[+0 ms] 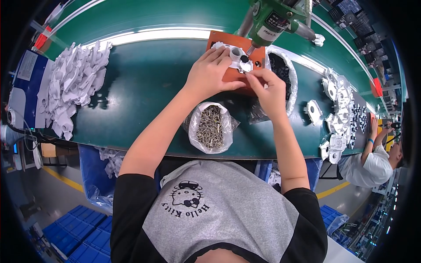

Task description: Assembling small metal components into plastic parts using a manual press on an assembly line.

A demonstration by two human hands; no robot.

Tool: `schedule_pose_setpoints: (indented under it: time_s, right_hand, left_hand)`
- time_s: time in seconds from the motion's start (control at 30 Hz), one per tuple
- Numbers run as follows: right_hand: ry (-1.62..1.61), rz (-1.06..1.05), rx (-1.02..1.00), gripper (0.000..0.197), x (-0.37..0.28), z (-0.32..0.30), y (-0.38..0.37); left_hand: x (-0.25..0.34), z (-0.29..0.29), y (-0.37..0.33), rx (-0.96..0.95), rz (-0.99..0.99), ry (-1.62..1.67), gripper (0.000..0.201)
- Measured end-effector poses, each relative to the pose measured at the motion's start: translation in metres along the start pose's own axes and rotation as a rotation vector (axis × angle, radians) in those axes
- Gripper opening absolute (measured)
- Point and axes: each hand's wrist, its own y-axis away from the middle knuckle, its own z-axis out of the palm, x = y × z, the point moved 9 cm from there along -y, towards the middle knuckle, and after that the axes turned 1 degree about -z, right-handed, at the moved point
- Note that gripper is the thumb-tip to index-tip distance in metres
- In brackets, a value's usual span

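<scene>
A white molded plastic part (237,51) with a round collar lies on an orange fixture block (230,38), beside a small black piece (244,58). My left hand (211,72) grips the part from the left, fingers over its top and thumb along the near side of the block. At the part's near right edge, my right hand (266,85) has thumb and forefinger pinched together. Whatever is between those fingertips is too small to make out. The green machine head (272,24) stands right over the block, its metal tip (251,49) close to the part.
A clear bag of small metal screws or pins (210,129) sits near my forearms. Another bag (291,79) holds black pieces. White parts are heaped at the left (74,83) and spread at the right (337,114). Another person (370,164) works at the far right.
</scene>
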Motion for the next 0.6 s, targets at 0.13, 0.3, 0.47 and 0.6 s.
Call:
schedule_pose_setpoints:
  time_s: [0.13,0.3,0.47,0.6]
  right_hand:
    - [-0.113,0.18,0.02,0.017,0.034,-0.013,-0.016]
    - [-0.035,0.066,0.066,0.018,0.047,-0.016,-0.044]
    - [-0.186,0.095,0.024,0.019,0.049,0.002,-0.051]
    - [-0.143,0.085,-0.004,0.019,0.039,0.006,-0.052]
  left_hand:
    - [0.002,-0.001,-0.001,-0.013,-0.002,0.0,0.069]
    - [0.002,-0.001,0.0,-0.019,0.004,-0.01,0.064]
    - [0.0,0.001,0.0,-0.027,-0.005,0.009,0.063]
    - [0.0,0.0,0.0,-0.02,-0.003,0.013,0.063]
